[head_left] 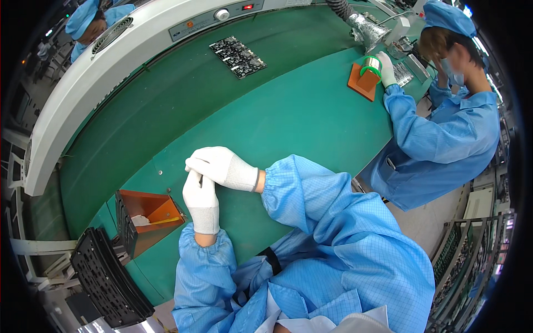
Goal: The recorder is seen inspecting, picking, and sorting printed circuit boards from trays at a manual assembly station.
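My left hand [200,198] and my right hand [221,165], both in white knit gloves, meet over the green table [288,116]. The right hand's fingers pinch the fingertips of the left glove. Neither hand holds any other object. Blue smock sleeves cover both forearms. An orange open box [151,213] with a white scrap and a yellow stick inside stands just left of my left hand.
A dark circuit board panel [237,56] lies on the far conveyor belt. A co-worker in blue at the right touches a green solder spool [371,65] on an orange stand. Black trays [105,275] lean at lower left. A white curved machine housing [83,83] borders the table.
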A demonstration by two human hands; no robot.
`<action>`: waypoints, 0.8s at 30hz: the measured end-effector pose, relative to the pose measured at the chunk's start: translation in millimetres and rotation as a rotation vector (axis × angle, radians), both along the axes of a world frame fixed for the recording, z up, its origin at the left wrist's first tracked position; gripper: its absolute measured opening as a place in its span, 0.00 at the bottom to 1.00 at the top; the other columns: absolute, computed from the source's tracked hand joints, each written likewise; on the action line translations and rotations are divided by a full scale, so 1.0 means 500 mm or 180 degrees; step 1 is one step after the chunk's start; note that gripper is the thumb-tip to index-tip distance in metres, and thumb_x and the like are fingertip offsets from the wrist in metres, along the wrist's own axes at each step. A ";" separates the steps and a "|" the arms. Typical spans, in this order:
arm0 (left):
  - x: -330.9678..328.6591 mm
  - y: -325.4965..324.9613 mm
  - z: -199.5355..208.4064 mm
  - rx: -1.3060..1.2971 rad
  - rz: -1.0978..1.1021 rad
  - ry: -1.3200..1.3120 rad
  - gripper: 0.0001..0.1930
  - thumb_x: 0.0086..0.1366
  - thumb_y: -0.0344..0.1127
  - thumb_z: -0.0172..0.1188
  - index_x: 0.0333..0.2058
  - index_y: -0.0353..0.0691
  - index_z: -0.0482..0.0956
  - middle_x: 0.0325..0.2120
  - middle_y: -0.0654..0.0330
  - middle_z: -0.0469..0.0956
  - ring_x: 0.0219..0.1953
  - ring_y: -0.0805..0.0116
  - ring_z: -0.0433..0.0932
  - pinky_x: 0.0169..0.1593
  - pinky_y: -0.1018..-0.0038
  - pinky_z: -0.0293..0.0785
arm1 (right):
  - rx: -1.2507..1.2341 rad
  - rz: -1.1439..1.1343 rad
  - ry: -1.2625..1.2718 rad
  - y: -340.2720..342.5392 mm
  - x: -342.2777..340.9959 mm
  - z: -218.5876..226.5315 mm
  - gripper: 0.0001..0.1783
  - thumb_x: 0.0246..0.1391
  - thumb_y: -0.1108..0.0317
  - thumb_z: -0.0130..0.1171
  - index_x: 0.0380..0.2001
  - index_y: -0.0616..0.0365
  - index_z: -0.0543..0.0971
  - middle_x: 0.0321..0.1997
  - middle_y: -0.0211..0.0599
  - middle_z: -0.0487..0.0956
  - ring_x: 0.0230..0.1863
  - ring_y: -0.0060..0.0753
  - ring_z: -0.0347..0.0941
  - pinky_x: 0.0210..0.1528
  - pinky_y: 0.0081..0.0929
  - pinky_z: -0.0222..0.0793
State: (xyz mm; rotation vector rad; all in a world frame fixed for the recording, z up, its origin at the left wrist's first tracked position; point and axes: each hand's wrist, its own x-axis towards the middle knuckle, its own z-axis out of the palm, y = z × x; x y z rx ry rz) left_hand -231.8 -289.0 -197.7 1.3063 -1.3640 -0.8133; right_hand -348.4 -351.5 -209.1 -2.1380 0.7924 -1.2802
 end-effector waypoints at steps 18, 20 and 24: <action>0.010 -0.003 -0.019 0.0090 -0.0109 0.0137 0.15 0.75 0.32 0.51 0.50 0.24 0.78 0.39 0.54 0.82 0.42 0.71 0.78 0.47 0.75 0.73 | 0.0603 0.0088 -0.0197 0.005 0.003 0.008 0.18 0.68 0.59 0.51 0.33 0.60 0.82 0.35 0.44 0.83 0.40 0.47 0.80 0.48 0.37 0.76; 0.011 -0.003 -0.018 0.0114 -0.0150 0.0049 0.16 0.76 0.32 0.51 0.52 0.24 0.77 0.39 0.54 0.82 0.43 0.70 0.78 0.48 0.75 0.74 | 0.0278 -0.0004 -0.0110 0.006 0.005 0.006 0.18 0.68 0.59 0.50 0.33 0.60 0.82 0.35 0.44 0.83 0.40 0.47 0.80 0.48 0.37 0.76; 0.017 -0.004 -0.023 0.0114 -0.0144 0.0018 0.16 0.76 0.31 0.51 0.53 0.24 0.77 0.40 0.53 0.82 0.44 0.70 0.79 0.49 0.75 0.74 | 0.0150 -0.0001 -0.0038 0.002 0.010 -0.004 0.18 0.68 0.59 0.50 0.33 0.60 0.82 0.35 0.44 0.82 0.40 0.47 0.80 0.49 0.37 0.75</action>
